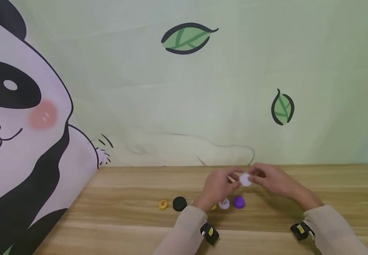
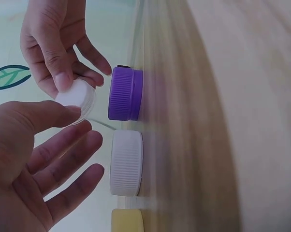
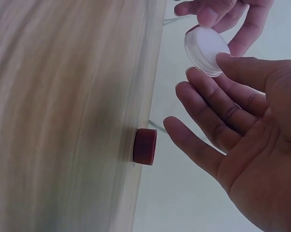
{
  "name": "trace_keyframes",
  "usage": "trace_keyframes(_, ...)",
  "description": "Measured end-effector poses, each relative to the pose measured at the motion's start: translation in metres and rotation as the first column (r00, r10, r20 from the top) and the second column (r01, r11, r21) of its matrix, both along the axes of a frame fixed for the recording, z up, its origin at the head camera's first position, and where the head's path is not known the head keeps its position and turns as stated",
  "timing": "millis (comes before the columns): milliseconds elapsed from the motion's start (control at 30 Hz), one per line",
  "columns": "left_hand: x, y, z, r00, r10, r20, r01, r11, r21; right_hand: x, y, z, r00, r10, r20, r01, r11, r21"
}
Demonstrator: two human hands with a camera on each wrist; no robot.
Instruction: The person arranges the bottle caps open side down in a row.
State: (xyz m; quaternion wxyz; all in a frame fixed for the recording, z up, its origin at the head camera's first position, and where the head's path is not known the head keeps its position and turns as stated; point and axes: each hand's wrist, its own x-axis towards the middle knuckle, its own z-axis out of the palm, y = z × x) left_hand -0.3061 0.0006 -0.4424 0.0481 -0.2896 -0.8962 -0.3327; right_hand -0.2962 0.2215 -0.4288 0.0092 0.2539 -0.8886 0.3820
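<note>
A ribbed white bottle cap (image 1: 245, 180) is held above the table between both hands. My left hand (image 1: 217, 186) pinches its left edge, the thumb (image 2: 63, 113) flat on the cap's face. From the right, my right hand (image 1: 274, 181) pinches the opposite edge, its other fingers (image 3: 203, 116) loosely spread. Below the hands on the table sit a purple cap (image 1: 239, 202) and a white cap with a printed mark (image 1: 224, 203). A yellow cap (image 1: 214, 207) beside them is mostly covered by the left wrist. The right wrist view also shows a dark red cap (image 3: 145, 146).
Further left in the row lie a black cap (image 1: 179, 203) and a small yellow cap (image 1: 163, 204). The wooden table (image 1: 123, 233) ends at a backdrop (image 1: 132, 88) printed with a panda and leaves. Both wrists carry small black cameras.
</note>
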Motion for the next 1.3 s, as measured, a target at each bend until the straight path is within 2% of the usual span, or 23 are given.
trace_keyframes(167,0.0013,0.0012,-0.0012,1.0,0.004,0.003,-0.004,1.0,-0.023,0.0031,0.0009,0.0006,0.999,0.003,0.032,-0.003,1.0,-0.016)
trace_keyframes(400,-0.0014,0.0,-0.0005,1.0,-0.008,-0.03,0.007,1.0,-0.017,0.0022,-0.0005,0.002,0.999,0.029,0.045,-0.027,0.998,-0.05)
trace_keyframes(600,-0.0009,-0.0006,-0.0024,1.0,0.002,0.002,-0.002,0.999,-0.033,0.005,-0.0011,0.0001,0.997,0.035,0.064,-0.032,0.998,-0.054)
trace_keyframes(900,-0.0028,-0.0017,0.0001,1.0,0.005,0.004,-0.005,0.999,-0.042,0.0026,-0.0003,0.0003,0.993,0.104,0.058,-0.102,0.994,-0.045)
trace_keyframes(1133,-0.0006,-0.0024,-0.0004,0.999,0.001,0.037,0.0,0.999,-0.035,0.0053,-0.0006,0.0033,0.995,0.09,0.036,-0.089,0.996,-0.016)
trace_keyframes(1300,-0.0003,-0.0012,0.0004,0.999,-0.022,0.029,0.023,1.0,-0.021,0.0067,0.0007,0.0058,0.996,0.081,0.042,-0.081,0.997,0.001)
